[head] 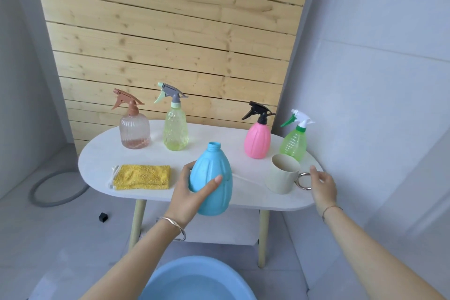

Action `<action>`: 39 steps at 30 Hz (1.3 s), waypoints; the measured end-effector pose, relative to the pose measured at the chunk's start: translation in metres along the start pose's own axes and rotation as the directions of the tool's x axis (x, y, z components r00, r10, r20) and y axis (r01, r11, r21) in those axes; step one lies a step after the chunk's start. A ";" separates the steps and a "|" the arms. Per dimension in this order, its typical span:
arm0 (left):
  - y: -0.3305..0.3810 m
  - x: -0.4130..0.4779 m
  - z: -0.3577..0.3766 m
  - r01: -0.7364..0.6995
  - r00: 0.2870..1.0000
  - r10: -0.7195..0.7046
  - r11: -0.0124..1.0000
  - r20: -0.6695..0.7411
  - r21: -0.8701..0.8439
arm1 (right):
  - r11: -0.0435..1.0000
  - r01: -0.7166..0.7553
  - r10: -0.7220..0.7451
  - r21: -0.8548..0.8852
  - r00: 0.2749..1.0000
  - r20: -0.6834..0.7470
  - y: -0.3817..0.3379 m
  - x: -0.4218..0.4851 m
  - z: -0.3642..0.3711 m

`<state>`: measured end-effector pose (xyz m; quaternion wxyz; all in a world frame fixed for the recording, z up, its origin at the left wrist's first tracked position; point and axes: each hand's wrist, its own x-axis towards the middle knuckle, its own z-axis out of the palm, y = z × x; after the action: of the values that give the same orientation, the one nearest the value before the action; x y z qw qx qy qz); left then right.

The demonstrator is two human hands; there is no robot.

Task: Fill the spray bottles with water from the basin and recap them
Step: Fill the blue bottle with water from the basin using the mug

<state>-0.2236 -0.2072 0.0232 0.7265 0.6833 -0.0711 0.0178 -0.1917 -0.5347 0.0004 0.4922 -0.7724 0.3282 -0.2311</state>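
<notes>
My left hand (pixel 192 192) grips an uncapped blue spray bottle (pixel 213 178) above the front edge of the white oval table (pixel 102 153). My right hand (pixel 322 184) is open beside a beige cup (pixel 283 175), its fingers close to the cup's metal ring handle (pixel 303 181). A thin white tube (pixel 248 181) lies on the table between bottle and cup. Capped bottles stand at the back: a clear pink one (pixel 134 131), a yellow-green one (pixel 176 129), a pink one (pixel 257 137) and a green one (pixel 294 142). The blue basin (pixel 194 280) holds water at the bottom edge of the view.
A folded yellow cloth (pixel 141 177) lies on the table's front left. A wooden plank wall stands behind and a grey wall is close on the right. A grey hose ring (pixel 57 192) and a small black block (pixel 103 217) lie on the floor to the left.
</notes>
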 end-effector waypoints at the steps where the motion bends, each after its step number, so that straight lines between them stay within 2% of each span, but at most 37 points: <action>1: 0.000 -0.003 0.003 0.008 1.000 -0.008 1.000 0.010 -0.004 | 0.999 -0.032 0.029 0.044 0.998 0.053 0.006 0.000 -0.002; 4: -0.001 -0.009 0.007 0.025 0.999 -0.025 1.000 0.042 -0.005 | 0.984 -0.055 0.042 0.169 0.996 0.078 0.014 -0.007 -0.005; 9: -0.004 -0.025 0.004 0.062 0.997 -0.063 0.998 0.033 0.022 | 0.955 -0.096 0.069 0.280 0.992 0.105 0.011 -0.029 -0.009; 13: 0.004 -0.044 0.001 0.070 0.997 -0.070 0.997 0.015 0.028 | 0.897 -0.077 0.045 0.435 0.996 0.082 -0.003 -0.050 -0.023; 16: 0.016 -0.071 -0.006 0.090 0.996 -0.091 0.994 0.025 0.064 | 0.816 -0.091 0.046 0.570 0.995 0.093 -0.011 -0.071 -0.049; 22: 0.025 -0.121 -0.017 0.075 0.997 -0.078 0.991 0.022 0.108 | 0.812 -0.101 -0.008 0.575 0.983 0.185 -0.029 -0.139 -0.080; 25: 0.015 -0.143 -0.020 0.056 0.998 -0.053 0.990 -0.026 0.131 | 0.781 -0.144 -0.056 0.608 0.953 0.297 -0.024 -0.181 -0.075; 27: 0.004 -0.161 -0.024 0.062 0.997 -0.055 0.990 -0.057 0.124 | 0.811 -0.156 -0.074 0.564 0.929 0.364 -0.007 -0.208 -0.068; 29: -0.006 -0.173 -0.029 0.073 0.995 -0.063 0.990 -0.080 0.120 | 0.865 -0.142 -0.067 0.482 0.918 0.390 0.011 -0.227 -0.058; 34: -0.049 -0.190 -0.050 0.079 0.992 -0.058 0.979 -0.116 0.189 | 0.922 -0.137 -0.037 0.363 0.900 0.434 0.065 -0.255 -0.034; 39: -0.106 -0.204 -0.069 0.149 0.985 -0.123 0.963 -0.123 0.223 | 0.986 -0.099 0.016 0.136 0.862 0.507 0.130 -0.267 -0.002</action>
<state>-0.4070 -0.1312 -0.1118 0.6441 0.7646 0.0178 0.0127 -0.4099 -0.3789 -0.1265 0.6271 -0.7543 0.1919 -0.0316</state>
